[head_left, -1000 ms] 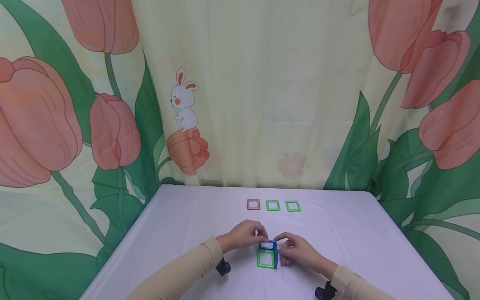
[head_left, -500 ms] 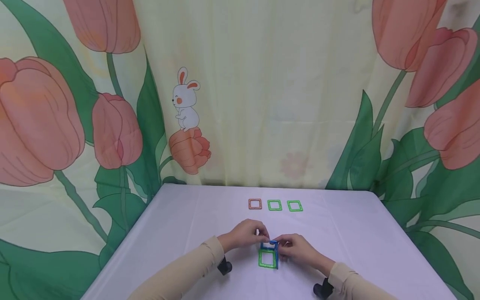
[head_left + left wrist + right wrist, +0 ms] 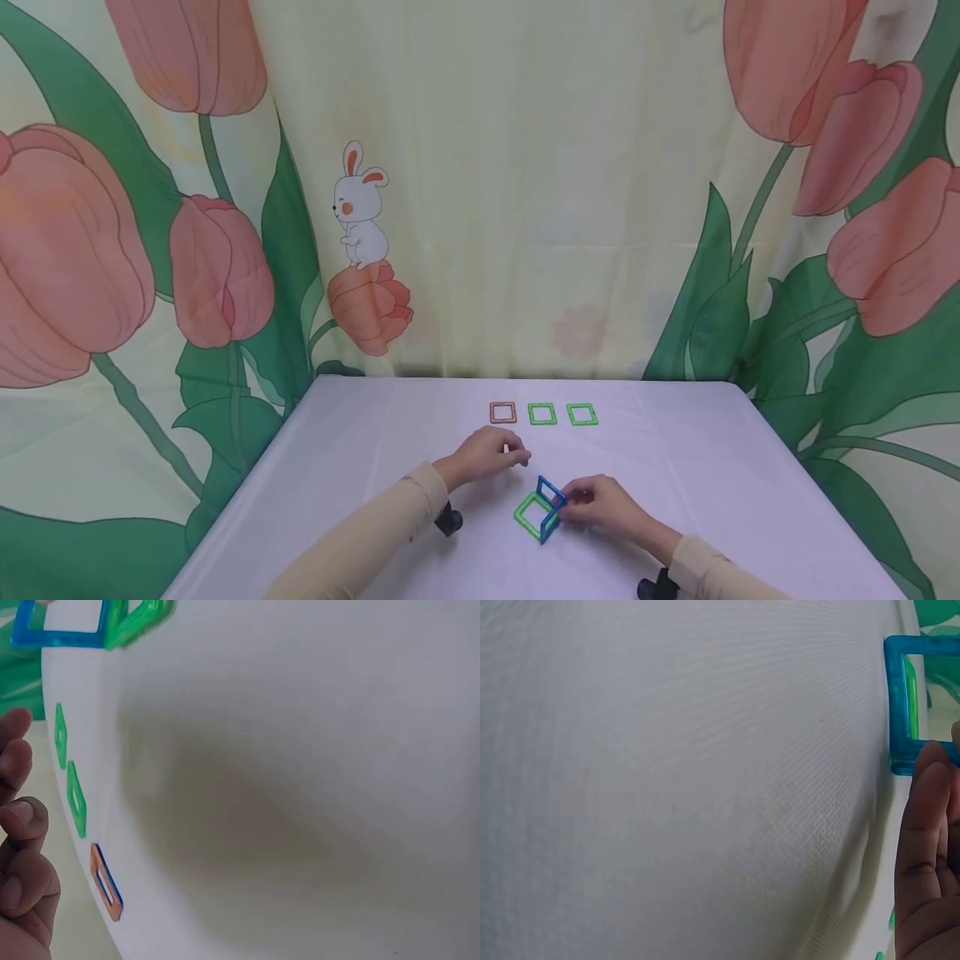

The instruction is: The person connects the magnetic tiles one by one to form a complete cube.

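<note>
left fingers [image 3: 25,817] released | right fingers [image 3: 924,825] pinching blue frame [image 3: 896,697] | green frame [image 3: 527,526] adjoining

A flat frame [image 3: 527,527] lies on the tabletop [image 3: 405,425], taking 12 o'clock as the far side. Along its 1-to-2 o'clock edge stands the far upright frame [image 3: 552,487]; along its 4-to-5 o'clock edge stands the near upright frame [image 3: 552,517] (the two meet around 3 o'clock, where the right grip [image 3: 600,506] is). Well beyond, in a spaced row, lie the left frame [image 3: 503,421] at 11, the middle frame [image 3: 542,423] at 12 and the right frame [image 3: 583,424] at 1. The left grip [image 3: 486,454] is between 10 and 11, with the curtain [image 3: 517,208] behind everything at 12.
</note>
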`<state>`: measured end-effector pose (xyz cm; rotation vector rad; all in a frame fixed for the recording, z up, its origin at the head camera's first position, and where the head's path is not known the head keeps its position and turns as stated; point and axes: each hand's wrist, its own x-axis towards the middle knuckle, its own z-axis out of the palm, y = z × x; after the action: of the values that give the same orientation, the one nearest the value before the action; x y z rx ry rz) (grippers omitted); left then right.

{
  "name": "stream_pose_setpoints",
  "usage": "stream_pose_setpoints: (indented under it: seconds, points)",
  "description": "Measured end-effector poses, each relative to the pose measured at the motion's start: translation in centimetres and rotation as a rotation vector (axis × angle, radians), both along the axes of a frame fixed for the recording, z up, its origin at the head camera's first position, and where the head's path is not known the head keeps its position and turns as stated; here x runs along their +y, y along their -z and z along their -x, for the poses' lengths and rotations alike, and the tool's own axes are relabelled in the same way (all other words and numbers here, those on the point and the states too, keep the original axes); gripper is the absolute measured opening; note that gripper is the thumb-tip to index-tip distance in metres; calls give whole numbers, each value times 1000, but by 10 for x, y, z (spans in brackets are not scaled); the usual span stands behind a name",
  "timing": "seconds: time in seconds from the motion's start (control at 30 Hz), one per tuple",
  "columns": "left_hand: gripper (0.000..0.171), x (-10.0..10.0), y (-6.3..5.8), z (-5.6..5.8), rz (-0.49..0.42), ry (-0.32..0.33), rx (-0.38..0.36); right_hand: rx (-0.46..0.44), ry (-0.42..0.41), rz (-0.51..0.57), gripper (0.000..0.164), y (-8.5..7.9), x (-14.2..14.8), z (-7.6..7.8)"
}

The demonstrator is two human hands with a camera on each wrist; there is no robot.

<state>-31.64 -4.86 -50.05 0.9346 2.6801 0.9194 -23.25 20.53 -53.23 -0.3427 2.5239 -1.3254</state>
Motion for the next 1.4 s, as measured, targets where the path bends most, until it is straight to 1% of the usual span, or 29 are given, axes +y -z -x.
stream_pose_setpoints:
  seconds: [0.07,0.23,0.37,0.47,0.53,0.57,0.67,0.77,0.83,0.97,1.07,1.17,1.3,1.4]
  points:
    - [19,1,2,4,6,-12,7,1,15,1,17,1,0,-2]
    - [18,6,6,16,28,-63,22,7,23,13,16,1,-2,-6]
    - [18,12,11,25,49,-92,6,-5,15,10,15,1,-6,-10]
    - [19,18,14,31,58,-99,-16,-22,7,20,16,0,-7,-13]
    - [19,23,16,36,60,-100,-15,-41,5,37,16,1,-6,-16]
    - [18,26,16,38,62,-99,-4,-48,8,45,16,1,-6,-17]
    - [15,33,18,46,74,-100,59,-52,26,65,17,1,-7,-20]
    - [14,40,19,54,101,-119,105,-48,45,86,19,1,-7,-22]
    - [17,44,20,59,113,-137,104,-40,52,92,20,1,-8,-24]
    - [33,49,24,67,147,-155,87,-37,62,90,21,0,-9,-25]
    - [43,51,27,70,158,-145,71,-39,69,88,20,-1,-10,-25]
    - [46,54,27,70,175,-138,68,-41,71,93,20,-2,-10,-25]
    - [41,58,26,67,211,-153,94,-47,73,93,20,-2,-11,-25]
    - [34,60,28,67,230,-160,117,-57,78,95,21,0,-11,-25]
